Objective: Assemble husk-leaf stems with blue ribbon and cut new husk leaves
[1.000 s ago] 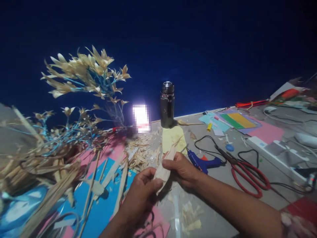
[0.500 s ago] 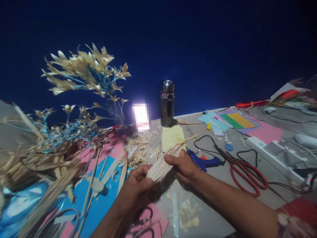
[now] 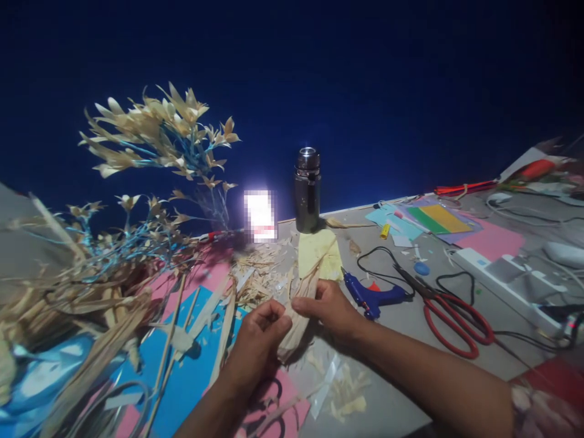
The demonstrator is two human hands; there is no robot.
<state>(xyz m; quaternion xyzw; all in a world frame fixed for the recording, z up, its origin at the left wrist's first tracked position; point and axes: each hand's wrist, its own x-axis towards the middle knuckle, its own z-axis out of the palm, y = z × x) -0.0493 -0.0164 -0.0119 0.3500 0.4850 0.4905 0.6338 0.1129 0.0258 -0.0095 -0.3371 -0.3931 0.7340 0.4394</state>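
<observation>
Both my hands hold one pale dried husk strip [image 3: 298, 307] just above the grey table [image 3: 410, 365]. My left hand [image 3: 258, 344] pinches its lower end with fingers closed. Around the strip's upper middle my right hand [image 3: 331, 307] has its fingers closed. The strip's thin tip points up toward a yellow paper sheet [image 3: 319, 252]. A blue glue gun [image 3: 371, 296] lies just right of my right hand. Husk scraps [image 3: 347, 398] lie below my hands.
Husk-leaf branches on blue wire [image 3: 155, 140] rise at the left over blue and pink sheets [image 3: 182, 371]. A metal flask [image 3: 307, 190] stands at the back beside a bright light. Red scissors [image 3: 449, 316], cables, a white power strip [image 3: 506, 277] and coloured papers [image 3: 433, 220] lie to the right.
The husk strip has turned from slanting right to more upright, and my hands have drawn closer together and lower over the table.
</observation>
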